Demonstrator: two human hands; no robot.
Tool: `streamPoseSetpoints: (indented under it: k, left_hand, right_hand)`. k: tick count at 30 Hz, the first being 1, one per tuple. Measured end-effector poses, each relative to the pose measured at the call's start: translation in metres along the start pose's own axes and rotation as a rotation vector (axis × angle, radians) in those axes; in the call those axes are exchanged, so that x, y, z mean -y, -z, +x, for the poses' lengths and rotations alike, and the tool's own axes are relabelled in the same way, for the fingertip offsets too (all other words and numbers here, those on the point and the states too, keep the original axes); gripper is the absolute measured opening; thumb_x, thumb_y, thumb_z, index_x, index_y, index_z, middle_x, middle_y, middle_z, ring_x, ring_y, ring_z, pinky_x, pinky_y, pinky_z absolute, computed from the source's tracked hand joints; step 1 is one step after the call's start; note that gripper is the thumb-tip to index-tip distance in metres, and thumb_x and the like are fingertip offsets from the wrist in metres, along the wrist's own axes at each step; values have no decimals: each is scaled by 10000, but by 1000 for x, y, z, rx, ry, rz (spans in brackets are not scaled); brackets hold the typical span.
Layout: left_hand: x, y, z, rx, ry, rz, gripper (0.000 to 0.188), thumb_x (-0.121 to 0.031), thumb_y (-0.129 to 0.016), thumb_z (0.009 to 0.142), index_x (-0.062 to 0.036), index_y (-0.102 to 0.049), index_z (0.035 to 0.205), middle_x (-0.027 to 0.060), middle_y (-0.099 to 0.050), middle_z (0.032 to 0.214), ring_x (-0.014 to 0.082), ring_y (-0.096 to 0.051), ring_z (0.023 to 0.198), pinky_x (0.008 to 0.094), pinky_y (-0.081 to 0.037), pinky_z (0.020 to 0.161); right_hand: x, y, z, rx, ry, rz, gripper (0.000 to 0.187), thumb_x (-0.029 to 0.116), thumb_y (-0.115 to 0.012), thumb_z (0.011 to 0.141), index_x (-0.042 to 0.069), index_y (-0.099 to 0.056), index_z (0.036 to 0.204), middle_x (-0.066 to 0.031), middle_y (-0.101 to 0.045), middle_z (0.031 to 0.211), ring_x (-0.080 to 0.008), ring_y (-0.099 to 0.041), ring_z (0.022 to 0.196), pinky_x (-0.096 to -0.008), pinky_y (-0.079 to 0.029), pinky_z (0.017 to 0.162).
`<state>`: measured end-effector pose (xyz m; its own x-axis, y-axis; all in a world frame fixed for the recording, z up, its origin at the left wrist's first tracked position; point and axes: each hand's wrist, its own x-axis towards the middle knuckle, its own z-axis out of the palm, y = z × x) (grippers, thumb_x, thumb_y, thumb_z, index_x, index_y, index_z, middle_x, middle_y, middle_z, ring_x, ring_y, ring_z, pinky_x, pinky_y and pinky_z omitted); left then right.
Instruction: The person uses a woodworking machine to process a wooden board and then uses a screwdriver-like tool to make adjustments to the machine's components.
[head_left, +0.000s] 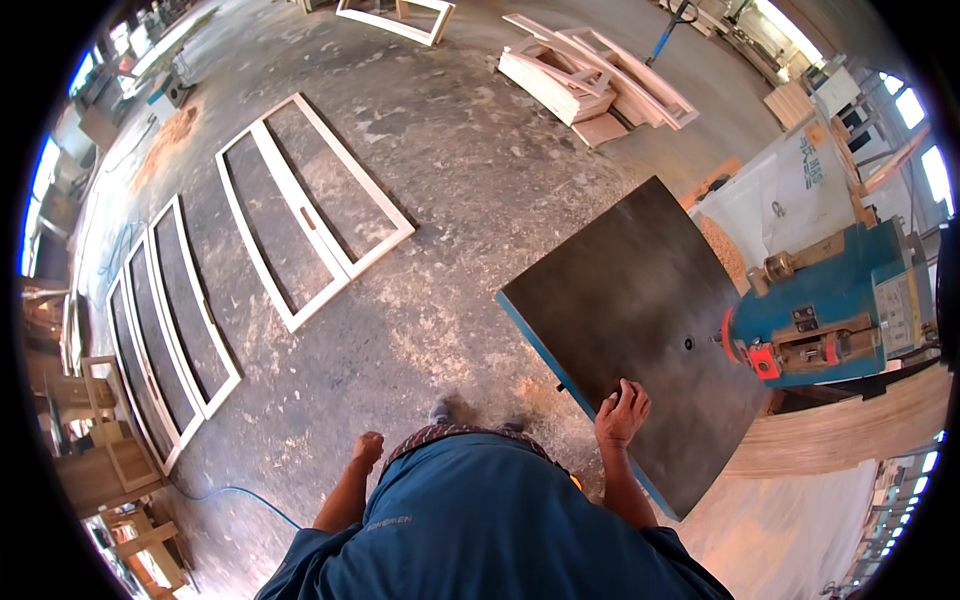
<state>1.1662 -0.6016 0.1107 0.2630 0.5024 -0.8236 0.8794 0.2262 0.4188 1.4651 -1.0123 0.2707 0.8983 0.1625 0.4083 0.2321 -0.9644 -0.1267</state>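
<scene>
My right hand (pixel 622 412) rests near the front edge of a dark metal machine table (pixel 640 290). Its fingers are curled together, with a small dark bit showing by the fingertips that I cannot make out. Over the table's right side reaches the teal head (pixel 815 320) of a woodworking machine. A thin bit (pixel 716 338) points from its red-rimmed spindle toward a small round hole (pixel 689 344) in the table. My left hand (pixel 368 448) hangs beside my body, closed like a fist and touching nothing; no object shows in it.
Pale wooden frames (pixel 290 190) lie on the worn concrete floor to the left, with more frames (pixel 165 330) beyond. A stack of wooden parts (pixel 575 80) sits ahead. A blue hose (pixel 235 490) runs along the floor at lower left. Sawdust (pixel 725 240) lies behind the machine table.
</scene>
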Motion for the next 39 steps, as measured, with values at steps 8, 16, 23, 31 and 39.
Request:
streamPoseSetpoints:
  k: [8,16,23,31,39]
  left_hand:
    - [-9,-2,-3,14,23,1,231,-203,-527,819,-57,-684,903,77,-608,669,177,-571,566,324,-462,498]
    - [-2,-6,6,21,-2,-9,238,-211,-531,823,-57,-686,918,83,-618,678,181,-577,576,329,-470,517]
    - [2,-12,12,35,12,4,244,-222,-540,827,-60,-685,937,88,-624,689,185,-582,588,338,-471,528]
    - [-12,-11,0,36,1,37,244,-219,-547,825,-54,-684,940,82,-622,694,185,-582,598,337,-471,531]
    - [-7,-15,11,39,-14,-17,235,-209,-540,821,-43,-673,922,66,-603,701,180,-572,598,336,-470,522]
  right_hand:
    - [1,1,1,-13,-1,15,312,109,-561,837,96,-545,1148,-125,-503,1176,-327,-471,1095,-465,-382,955]
    - [-1,1,2,-1,5,17,318,111,-566,836,91,-543,1152,-123,-502,1173,-321,-473,1088,-461,-384,953]
    - [-1,2,2,-7,11,24,308,111,-559,837,86,-552,1144,-124,-505,1166,-321,-474,1086,-460,-387,951]
    - [1,3,3,-1,7,22,312,114,-555,840,83,-554,1150,-129,-505,1172,-327,-474,1091,-463,-388,951]
    - [0,1,3,-10,-15,40,305,105,-562,846,88,-559,1150,-134,-510,1175,-329,-475,1096,-462,-392,957]
